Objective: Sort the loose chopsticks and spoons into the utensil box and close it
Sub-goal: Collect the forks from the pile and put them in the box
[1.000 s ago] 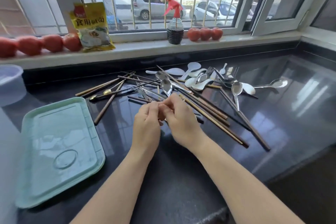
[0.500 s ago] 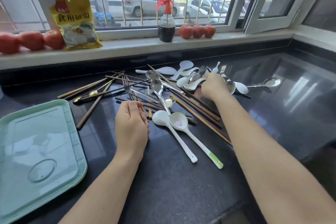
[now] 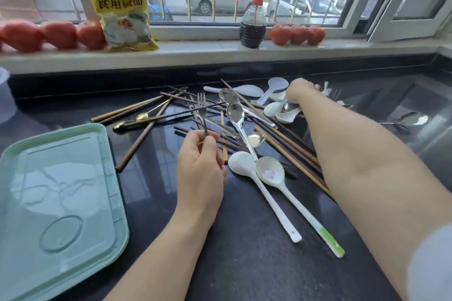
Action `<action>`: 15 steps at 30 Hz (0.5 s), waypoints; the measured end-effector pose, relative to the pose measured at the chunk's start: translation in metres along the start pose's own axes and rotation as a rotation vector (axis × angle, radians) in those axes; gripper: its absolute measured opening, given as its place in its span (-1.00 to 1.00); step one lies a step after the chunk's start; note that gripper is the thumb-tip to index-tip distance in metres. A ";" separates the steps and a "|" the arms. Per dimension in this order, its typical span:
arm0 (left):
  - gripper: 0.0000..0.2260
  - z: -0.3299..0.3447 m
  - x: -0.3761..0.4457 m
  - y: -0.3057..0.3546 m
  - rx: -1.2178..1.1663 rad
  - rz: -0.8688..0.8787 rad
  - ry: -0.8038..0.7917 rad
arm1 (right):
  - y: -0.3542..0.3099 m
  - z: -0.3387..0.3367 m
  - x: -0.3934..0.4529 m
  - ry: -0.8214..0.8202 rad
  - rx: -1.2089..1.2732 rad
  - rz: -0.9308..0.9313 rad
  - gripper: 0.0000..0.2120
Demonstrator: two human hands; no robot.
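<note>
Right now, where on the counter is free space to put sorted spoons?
Bare counter lies between the forearms, below the white spoon. Another bare strip lies between the green lid and the left hand. Around the chopsticks it is crowded.

i see the chopsticks (image 3: 281, 144), dark brown and tan, strewn crisscross over the black counter, some under metal spoons (image 3: 235, 115) lying bowl-up. two long-handled white ceramic spoons (image 3: 266, 193) lie side by side nearest me, one with a green handle tip. more white spoons (image 3: 274, 107) cluster at the far side. the mint green box lid (image 3: 56, 198) lies flat at left.
</note>
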State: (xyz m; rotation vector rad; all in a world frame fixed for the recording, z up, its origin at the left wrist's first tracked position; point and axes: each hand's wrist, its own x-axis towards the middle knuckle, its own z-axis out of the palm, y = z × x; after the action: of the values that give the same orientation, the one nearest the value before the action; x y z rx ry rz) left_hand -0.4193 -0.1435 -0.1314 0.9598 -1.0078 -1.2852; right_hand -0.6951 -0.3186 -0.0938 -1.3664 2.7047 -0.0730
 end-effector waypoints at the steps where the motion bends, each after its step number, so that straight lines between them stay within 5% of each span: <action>1: -0.78 -0.001 0.001 0.000 -0.007 -0.014 0.009 | 0.000 0.002 0.003 -0.014 -0.030 0.005 -0.78; 5: -0.80 -0.001 0.001 0.001 -0.021 -0.038 0.013 | 0.003 0.013 0.016 0.045 -0.015 0.062 -0.60; 15: -0.79 0.000 -0.001 0.002 0.002 -0.052 -0.010 | 0.010 0.013 -0.007 0.271 -0.025 0.090 -0.77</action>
State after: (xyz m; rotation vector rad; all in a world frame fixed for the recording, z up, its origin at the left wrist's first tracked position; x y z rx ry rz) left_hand -0.4184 -0.1424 -0.1295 0.9876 -0.9977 -1.3331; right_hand -0.6969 -0.3070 -0.1071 -1.3256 2.9927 -0.2338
